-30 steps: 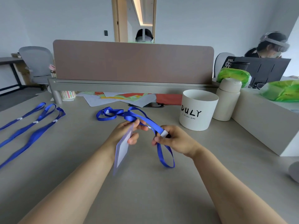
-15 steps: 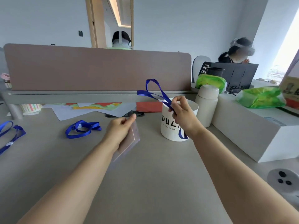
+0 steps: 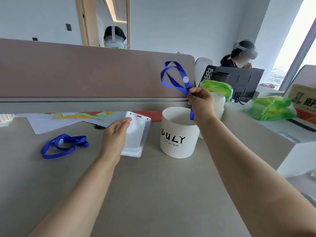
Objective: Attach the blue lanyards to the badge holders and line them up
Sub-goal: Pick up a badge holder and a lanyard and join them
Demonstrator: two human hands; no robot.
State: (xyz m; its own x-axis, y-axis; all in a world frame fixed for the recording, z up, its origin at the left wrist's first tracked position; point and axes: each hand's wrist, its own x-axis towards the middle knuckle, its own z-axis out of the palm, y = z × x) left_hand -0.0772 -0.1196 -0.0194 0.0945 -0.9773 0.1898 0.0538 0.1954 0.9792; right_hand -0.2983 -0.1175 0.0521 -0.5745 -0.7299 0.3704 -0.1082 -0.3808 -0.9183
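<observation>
Blue lanyard (image 3: 174, 79) pinched aloft in right hand (image 3: 201, 103) above white tub (image 3: 177, 134); clear badge holder (image 3: 136, 134) gripped by left hand (image 3: 116, 134); second lanyard (image 3: 63, 145) lay on surface (image 3: 153, 185).

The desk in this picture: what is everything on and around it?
Lanyard in hand: one, blue, pinched in the right hand and raised above the cup.
Lanyard on desk: one, blue, loosely coiled at the left.
Badge holder: one, clear, held in the left hand just over the desk.
Cup: one, white with black DULY lettering, centre of the desk.
Bottle: one, cream, behind the right hand, partly hidden.
Papers: several, mixed colours, under the divider.
Divider: one, brown, across the desk's back.
Bags: two, green, on the right.
Other people: two, wearing headsets, behind the divider.
Left hand: holds the holder.
Right hand: holds the lanyard.
</observation>
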